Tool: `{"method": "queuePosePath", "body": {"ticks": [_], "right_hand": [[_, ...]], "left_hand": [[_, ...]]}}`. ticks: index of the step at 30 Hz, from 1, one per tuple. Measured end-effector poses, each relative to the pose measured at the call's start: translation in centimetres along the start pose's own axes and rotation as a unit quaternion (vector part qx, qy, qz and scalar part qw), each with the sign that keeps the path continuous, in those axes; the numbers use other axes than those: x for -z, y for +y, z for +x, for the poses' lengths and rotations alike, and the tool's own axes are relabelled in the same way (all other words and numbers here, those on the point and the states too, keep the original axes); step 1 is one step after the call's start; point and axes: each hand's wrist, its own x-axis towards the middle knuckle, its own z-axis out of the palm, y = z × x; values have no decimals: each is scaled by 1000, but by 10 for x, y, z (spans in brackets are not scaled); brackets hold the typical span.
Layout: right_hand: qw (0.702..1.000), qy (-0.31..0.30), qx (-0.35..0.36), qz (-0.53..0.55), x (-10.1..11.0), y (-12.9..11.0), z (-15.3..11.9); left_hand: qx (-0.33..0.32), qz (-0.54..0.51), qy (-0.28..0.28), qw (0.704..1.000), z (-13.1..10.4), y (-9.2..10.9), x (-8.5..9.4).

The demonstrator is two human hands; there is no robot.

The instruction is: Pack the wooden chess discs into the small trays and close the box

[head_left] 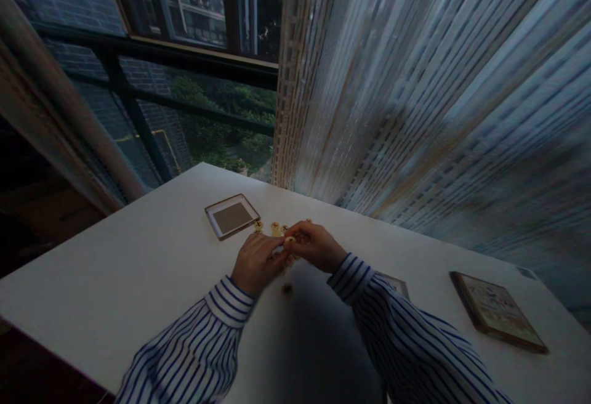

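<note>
My left hand (258, 262) and my right hand (318, 247) meet over the table, fingers curled and fingertips close together. Pinched between them is a small round yellow piece (290, 239), like a flat disc; the right thumb and index finger close on it, and the left fingertips touch its other side. Just beyond the hands lie more round yellow pieces (276, 228) with dark or reddish marks, too small to read. Some pieces below the fingers are partly hidden.
A shallow open box (239, 231) with a grey-brown inner panel lies left of the pieces on the white table (115, 268). At right is a brown-edged box (498, 311) with a picture on top. A pale flat item (397, 284) is partly under my right sleeve. A striped curtain (392, 84) hangs behind.
</note>
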Motion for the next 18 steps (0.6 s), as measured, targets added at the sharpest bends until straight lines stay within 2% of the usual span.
{"method": "queuePosePath", "body": {"ticks": [10,18], "right_hand": [[995,-59,9,75,19,0,-31],[996,-57,31,62,30,2,-52]], "left_hand": [[-20,-12,-9,1000,-1,25,-1],[9,-67,-12,998,-4,51,1]]}}
